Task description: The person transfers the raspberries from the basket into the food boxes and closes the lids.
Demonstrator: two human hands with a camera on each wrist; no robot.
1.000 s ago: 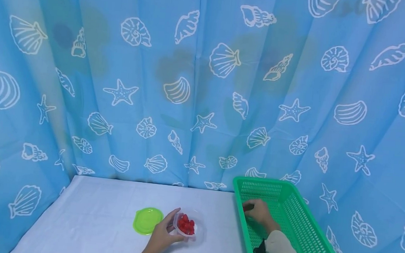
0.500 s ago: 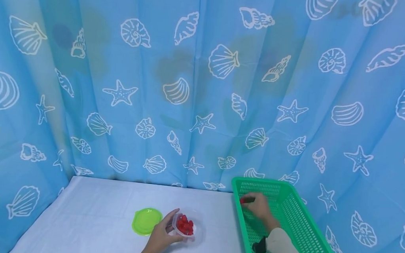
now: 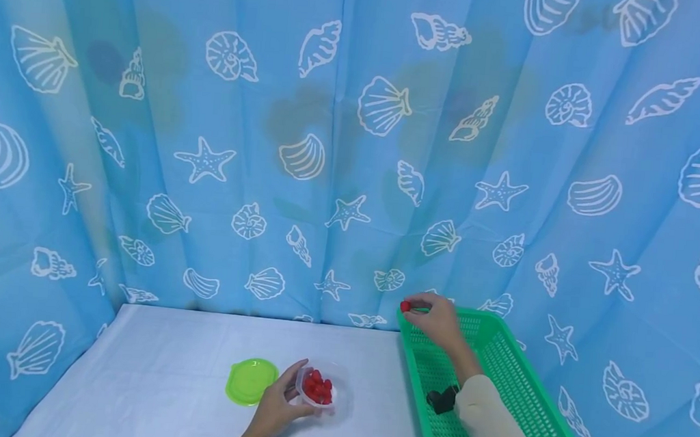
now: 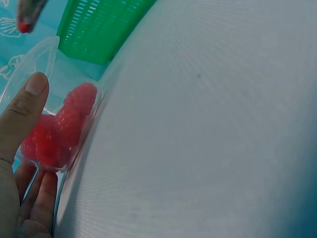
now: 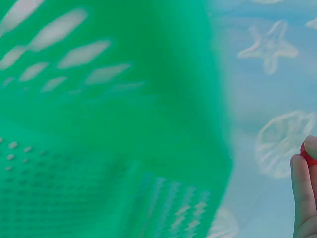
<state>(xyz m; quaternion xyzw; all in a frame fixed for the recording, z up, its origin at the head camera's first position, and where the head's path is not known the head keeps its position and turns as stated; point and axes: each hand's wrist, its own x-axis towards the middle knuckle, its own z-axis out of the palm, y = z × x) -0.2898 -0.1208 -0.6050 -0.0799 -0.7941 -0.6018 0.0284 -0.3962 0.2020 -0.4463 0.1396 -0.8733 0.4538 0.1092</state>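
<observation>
In the head view my left hand (image 3: 276, 405) grips a clear plastic container (image 3: 335, 413) by its left side, tilted on the white table. Several red raspberries (image 4: 68, 124) lie inside it, and in the left wrist view my thumb lies over its near wall with the fingers beneath. My right hand (image 3: 440, 323) pinches one small red raspberry (image 3: 405, 306) between thumb and fingertips, just above the far left corner of the green basket (image 3: 531, 425). Only part of the right hand and a bit of red show at the edge of the right wrist view.
A lime green lid (image 3: 252, 381) lies flat left of the container. The basket stands at the table's right side. A black device (image 3: 442, 399) sits by my right wrist, over the basket. A blue shell-print curtain (image 3: 328, 176) hangs behind the white table (image 3: 170, 383).
My right hand, holding the raspberry, has risen from inside the basket to above its far left rim. The left hand keeps its grip on the container, nearly still.
</observation>
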